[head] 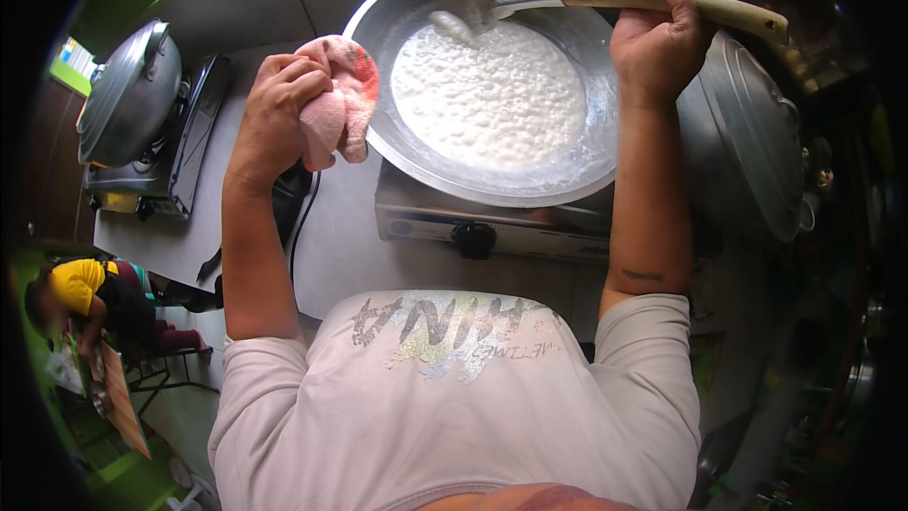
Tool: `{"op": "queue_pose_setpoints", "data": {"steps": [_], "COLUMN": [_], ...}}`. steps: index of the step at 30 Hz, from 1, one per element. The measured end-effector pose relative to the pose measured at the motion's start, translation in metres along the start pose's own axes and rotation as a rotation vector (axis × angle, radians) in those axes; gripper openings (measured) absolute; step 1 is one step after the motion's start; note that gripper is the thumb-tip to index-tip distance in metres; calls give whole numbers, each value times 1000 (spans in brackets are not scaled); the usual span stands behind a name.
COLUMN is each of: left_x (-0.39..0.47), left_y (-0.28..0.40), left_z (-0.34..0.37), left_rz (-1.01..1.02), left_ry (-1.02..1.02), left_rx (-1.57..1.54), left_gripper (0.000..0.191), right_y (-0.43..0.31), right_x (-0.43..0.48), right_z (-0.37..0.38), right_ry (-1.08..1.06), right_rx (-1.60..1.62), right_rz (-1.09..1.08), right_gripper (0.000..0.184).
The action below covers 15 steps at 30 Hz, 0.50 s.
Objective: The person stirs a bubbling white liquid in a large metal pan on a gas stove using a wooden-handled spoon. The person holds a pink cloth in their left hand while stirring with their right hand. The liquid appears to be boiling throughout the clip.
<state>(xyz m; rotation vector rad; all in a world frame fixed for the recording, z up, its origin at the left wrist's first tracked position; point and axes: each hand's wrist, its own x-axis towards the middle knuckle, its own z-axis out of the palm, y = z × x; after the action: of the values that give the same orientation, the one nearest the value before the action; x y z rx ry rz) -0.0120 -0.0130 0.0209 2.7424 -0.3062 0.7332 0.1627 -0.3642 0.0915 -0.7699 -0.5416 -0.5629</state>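
Note:
A wide metal pan (pixel 489 188) stands on a gas stove (pixel 425 220) and holds a bubbling white liquid (pixel 489 99). My right hand (pixel 660 35) grips the wooden handle of a metal turner (pixel 472 11), whose blade is at the liquid's far edge with a white clump beside it. My left hand (pixel 284 99) is closed on a pink cloth (pixel 347 92) with a red patch, held against or just over the pan's left rim; contact cannot be told.
A lidded metal pot (pixel 131 96) sits on another gas stove (pixel 156 177) at the left. Another lidded metal pot (pixel 745 135) stands to the right. A dark cord (pixel 305 220) lies on the counter (pixel 340 255). A person (pixel 92 298) in yellow sits at a table at far left.

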Motion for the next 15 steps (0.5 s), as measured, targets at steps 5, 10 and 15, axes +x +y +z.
{"op": "queue_pose_setpoints", "data": {"steps": [5, 10, 15], "left_x": [-3, 1, 0], "left_y": [-5, 4, -2], "left_z": [1, -3, 1], "left_rz": [35, 7, 16], "left_ry": [27, -17, 1], "left_rx": [31, -11, -14], "left_gripper": [69, 52, 54], "right_y": [-18, -45, -33], "right_x": [9, 17, 27], "right_z": [-8, -16, -32], "right_ry": [90, 109, 88], "right_rx": [-24, -224, -172], "right_rz": [-52, -215, -180], "right_gripper": [24, 18, 16]}}
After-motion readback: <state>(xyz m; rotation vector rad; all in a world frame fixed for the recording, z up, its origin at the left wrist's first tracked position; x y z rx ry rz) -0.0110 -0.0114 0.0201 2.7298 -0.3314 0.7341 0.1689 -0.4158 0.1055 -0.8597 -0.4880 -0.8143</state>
